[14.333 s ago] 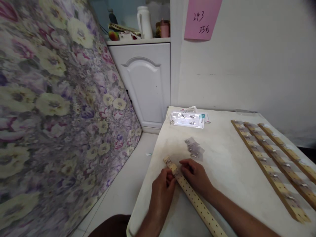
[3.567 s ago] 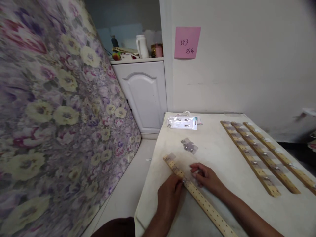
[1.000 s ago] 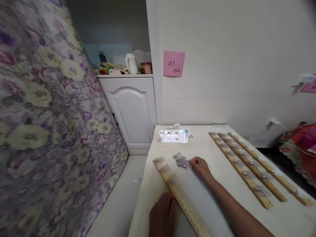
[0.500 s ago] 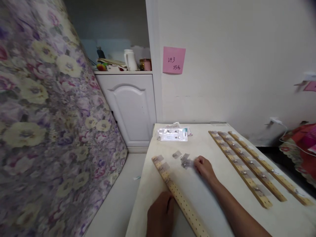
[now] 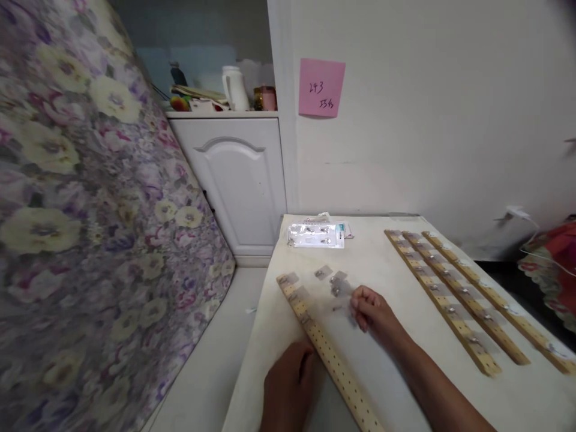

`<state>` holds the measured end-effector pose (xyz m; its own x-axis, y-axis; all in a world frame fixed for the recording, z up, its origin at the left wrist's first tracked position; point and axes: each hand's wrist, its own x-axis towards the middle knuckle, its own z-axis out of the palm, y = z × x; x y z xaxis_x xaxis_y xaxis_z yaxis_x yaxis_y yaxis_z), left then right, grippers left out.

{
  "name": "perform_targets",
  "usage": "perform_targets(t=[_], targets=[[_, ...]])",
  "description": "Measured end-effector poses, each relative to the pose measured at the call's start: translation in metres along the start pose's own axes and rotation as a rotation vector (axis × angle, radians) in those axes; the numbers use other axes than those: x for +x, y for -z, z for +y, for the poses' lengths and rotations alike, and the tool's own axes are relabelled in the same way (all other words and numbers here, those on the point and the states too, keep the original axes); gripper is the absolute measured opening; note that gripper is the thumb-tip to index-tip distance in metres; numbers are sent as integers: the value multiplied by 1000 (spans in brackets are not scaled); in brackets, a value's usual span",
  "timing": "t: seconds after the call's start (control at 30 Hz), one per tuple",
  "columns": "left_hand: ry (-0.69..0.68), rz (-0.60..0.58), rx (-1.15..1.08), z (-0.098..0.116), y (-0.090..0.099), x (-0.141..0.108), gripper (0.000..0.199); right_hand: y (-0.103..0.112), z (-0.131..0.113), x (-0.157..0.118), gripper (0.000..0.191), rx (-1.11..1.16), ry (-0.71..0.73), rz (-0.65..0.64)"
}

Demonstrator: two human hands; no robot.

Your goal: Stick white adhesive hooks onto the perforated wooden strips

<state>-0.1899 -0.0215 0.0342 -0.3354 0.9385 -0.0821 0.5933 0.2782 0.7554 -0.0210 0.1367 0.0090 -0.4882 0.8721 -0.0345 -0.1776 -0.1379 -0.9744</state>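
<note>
A long perforated wooden strip (image 5: pixel 337 365) lies diagonally on the white table, with several small metal pieces on clear squares at its far end. My left hand (image 5: pixel 288 381) is closed beside the strip's left edge; what its fingers hold, if anything, is hidden. To the right of the strip, my right hand (image 5: pixel 369 309) has its fingers pinched together at the near side of a small pile of clear squares with metal pieces (image 5: pixel 338 284). Whatever is between those fingertips is too small to name. Another clear square (image 5: pixel 323 273) lies just left of the pile.
Three filled wooden strips (image 5: pixel 443 300) lie side by side on the table's right. Clear blister packaging (image 5: pixel 315 235) sits at the back edge near the wall. A floral curtain (image 5: pixel 103 228) hangs at left, beside a white cabinet (image 5: pixel 238 186).
My right hand has turned and its fingers now show more clearly beside the pile. The camera view has tipped slightly downward. My left hand stays beside the strip.
</note>
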Motion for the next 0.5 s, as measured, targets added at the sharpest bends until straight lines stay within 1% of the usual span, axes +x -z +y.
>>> perform_targets(t=[0.1,0.17,0.2,0.33,0.5], targets=[[11,-22,-11,-4,0,-2,21,-15,11,-9,22,-20,-109,-211],[25,-24,-1,-6,-1,-4,20,-22,17,-13,23,-70,-141,-276],[32,-23,9,-7,-2,-4,18,-23,20,-14,23,-95,-148,-285],[40,-21,33,-8,-4,-4,15,-27,24,-16,22,-170,-167,-255],[30,-27,52,-8,-5,0,17,-32,23,-20,17,-280,-190,-208]])
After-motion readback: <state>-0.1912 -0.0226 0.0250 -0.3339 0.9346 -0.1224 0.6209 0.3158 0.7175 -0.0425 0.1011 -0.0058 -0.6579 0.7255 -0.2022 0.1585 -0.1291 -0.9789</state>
